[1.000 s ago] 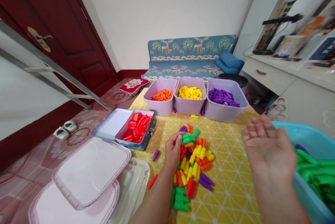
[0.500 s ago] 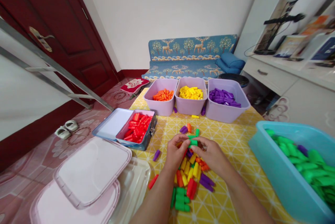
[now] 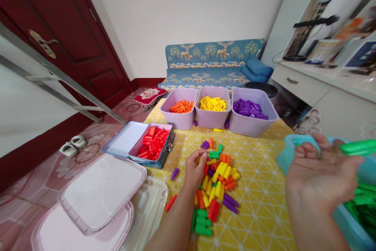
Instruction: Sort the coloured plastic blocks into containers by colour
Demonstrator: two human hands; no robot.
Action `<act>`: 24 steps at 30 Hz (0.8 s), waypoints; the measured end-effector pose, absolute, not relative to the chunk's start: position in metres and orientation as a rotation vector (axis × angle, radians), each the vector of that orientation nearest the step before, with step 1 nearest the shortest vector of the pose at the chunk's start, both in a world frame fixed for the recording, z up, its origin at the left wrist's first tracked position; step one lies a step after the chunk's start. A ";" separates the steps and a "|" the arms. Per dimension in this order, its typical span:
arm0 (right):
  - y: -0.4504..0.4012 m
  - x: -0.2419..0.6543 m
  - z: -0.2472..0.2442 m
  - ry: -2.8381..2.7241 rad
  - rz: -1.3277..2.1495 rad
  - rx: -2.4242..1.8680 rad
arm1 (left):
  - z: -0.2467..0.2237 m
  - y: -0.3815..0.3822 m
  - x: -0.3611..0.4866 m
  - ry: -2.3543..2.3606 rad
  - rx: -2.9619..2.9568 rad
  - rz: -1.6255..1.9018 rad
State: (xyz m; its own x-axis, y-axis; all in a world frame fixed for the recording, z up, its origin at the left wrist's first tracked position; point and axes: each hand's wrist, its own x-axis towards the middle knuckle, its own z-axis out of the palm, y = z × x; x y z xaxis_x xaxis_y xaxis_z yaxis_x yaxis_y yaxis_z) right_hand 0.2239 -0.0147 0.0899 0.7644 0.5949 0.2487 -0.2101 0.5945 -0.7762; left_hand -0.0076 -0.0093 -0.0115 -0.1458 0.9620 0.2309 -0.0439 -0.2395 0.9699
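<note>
My left hand (image 3: 194, 170) rests at the left edge of a pile of small peg-shaped plastic pieces (image 3: 219, 186) in yellow, red, orange, purple and green. Its fingers are bent, with thumb and fingertips apart beside a green piece (image 3: 214, 155). On the right, my right hand (image 3: 319, 178) is turned palm up over the teal bin (image 3: 286, 153), fingers loosely curled and blurred. A blurred green piece (image 3: 360, 147) is in the air just beyond its thumb, apparently out of the grasp. More green pieces (image 3: 362, 204) lie in that bin.
Lilac bins stand at the table's far edge with orange pieces (image 3: 182, 106), yellow pieces (image 3: 213, 103) and purple pieces (image 3: 249, 109). An open tin (image 3: 161, 161) at left holds red pieces. Pale lids (image 3: 104, 192) lie near left. A loose purple piece (image 3: 174, 173) sits beside my left hand.
My right hand has left the pile and swung right over the teal bin, and a green piece has come away from it. My left hand has stayed by the pile.
</note>
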 end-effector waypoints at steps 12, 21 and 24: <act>-0.004 0.209 0.056 -1.705 0.976 -1.469 | -0.022 -0.004 -0.014 1.479 1.304 1.543; -0.009 0.178 0.013 -2.025 0.984 -1.445 | -0.011 -0.013 -0.015 1.652 1.682 1.396; -0.009 0.155 0.013 -1.944 0.995 -1.363 | -0.008 -0.014 -0.014 1.572 1.714 1.293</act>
